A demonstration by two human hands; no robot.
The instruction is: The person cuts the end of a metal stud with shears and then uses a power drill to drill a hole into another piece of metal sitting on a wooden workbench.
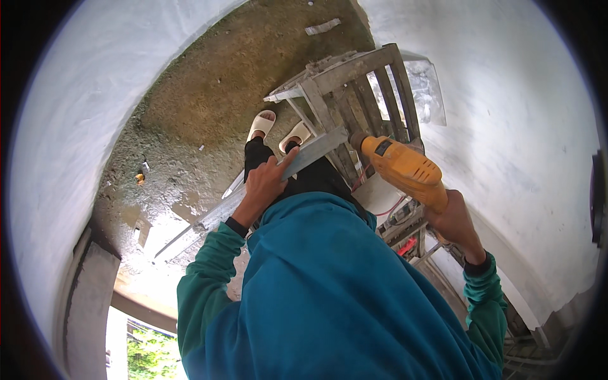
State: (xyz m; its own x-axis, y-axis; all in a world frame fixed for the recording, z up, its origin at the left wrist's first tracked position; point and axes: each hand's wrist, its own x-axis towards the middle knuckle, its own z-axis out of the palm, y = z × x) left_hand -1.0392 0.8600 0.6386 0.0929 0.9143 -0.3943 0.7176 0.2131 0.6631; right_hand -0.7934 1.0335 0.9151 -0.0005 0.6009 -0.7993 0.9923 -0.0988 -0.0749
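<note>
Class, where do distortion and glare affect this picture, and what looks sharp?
In the head view, the pale, smooth left wall bows at its base; same view, glare bleaches part of the wet-looking brown floor at lower left; same view, the orange-yellow, pistol-shaped drill and long, grey, metal-looking bar look fairly sharp.

Drill (408, 168) right of bar (310, 158); chair (354, 71) seemingly beyond both.

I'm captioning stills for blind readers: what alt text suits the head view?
A person holds an orange power drill in the right hand, its nose close to the end of a long grey bar, on which the left hand rests. A slatted wooden chair stands ahead on a stained floor.
</note>
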